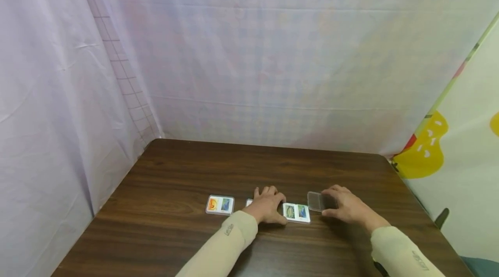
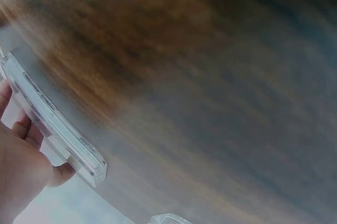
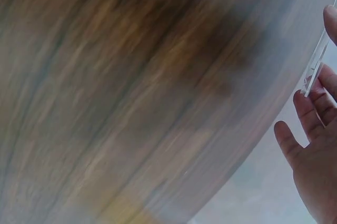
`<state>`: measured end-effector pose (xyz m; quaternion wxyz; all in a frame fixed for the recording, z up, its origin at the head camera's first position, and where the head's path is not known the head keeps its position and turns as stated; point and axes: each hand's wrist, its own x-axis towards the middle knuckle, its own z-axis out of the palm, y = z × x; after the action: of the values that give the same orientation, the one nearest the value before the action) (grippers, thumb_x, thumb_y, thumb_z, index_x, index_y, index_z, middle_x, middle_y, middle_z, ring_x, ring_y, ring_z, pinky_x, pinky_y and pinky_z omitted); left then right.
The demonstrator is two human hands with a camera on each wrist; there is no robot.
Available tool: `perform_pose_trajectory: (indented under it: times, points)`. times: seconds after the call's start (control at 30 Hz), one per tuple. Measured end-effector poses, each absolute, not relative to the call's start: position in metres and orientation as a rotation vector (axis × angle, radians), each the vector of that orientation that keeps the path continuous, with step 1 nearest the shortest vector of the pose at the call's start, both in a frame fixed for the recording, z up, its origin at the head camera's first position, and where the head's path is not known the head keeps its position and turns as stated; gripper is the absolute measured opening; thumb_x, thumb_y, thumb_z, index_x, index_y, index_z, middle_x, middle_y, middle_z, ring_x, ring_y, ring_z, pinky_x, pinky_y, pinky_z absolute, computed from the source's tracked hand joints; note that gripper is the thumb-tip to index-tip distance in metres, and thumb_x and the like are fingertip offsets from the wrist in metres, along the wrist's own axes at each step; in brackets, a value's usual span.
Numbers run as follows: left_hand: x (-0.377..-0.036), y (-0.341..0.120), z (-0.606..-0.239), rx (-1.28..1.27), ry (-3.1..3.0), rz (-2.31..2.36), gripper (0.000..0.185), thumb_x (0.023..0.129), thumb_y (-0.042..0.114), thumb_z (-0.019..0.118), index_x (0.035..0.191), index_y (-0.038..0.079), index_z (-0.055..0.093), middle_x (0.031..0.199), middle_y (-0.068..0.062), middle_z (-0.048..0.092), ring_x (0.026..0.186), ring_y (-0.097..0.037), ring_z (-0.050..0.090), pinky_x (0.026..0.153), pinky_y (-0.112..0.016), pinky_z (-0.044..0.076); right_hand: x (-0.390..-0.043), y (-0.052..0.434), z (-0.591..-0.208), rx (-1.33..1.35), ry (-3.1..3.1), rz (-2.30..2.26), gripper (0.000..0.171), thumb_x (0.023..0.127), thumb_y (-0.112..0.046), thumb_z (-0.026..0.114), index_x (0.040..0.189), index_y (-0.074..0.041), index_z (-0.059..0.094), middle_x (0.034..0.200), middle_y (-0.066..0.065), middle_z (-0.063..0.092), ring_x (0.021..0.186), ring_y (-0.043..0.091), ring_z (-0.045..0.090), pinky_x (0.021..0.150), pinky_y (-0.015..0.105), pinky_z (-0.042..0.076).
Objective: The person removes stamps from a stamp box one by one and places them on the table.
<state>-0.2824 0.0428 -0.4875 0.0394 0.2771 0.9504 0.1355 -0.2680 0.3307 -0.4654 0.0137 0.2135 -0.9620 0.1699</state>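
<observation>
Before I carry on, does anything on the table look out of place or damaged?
Nothing visible looks spilled or damaged. One oddity: the clear plastic piece in the right hand shows no pictures, unlike the left card and right card. The middle card is mostly hidden by the left hand, so I can't judge it.

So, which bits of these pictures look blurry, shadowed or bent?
Head: fairly sharp, with a soft shadow on the table under the right hand; left wrist: the table's grain smeared and hazy, the transparent case at the left hand crisper; right wrist: grain smeared too, the table's edge bowed in a curve.
</observation>
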Motion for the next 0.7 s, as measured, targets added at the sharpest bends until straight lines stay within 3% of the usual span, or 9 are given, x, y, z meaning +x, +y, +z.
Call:
perform_pose_trajectory:
  times: [0.7]
  points:
    - [-0.280,0.043,-0.487,0.843,2.914,0.415,0.056,0.072,0.050,0.082,0.120,0.026,0.062,0.125,-0.001,0.050,0.123,-0.021,0.044,0.108,-0.060,0.027,-0.272,0.363,-0.478,0.599,-3.023,0.530,0.063,0.075,-0.031,0.086,0.122,0.003,0.062,0.115,0.019,0.058,0.104,0.039,0.056,0.086,0.057,0.048]
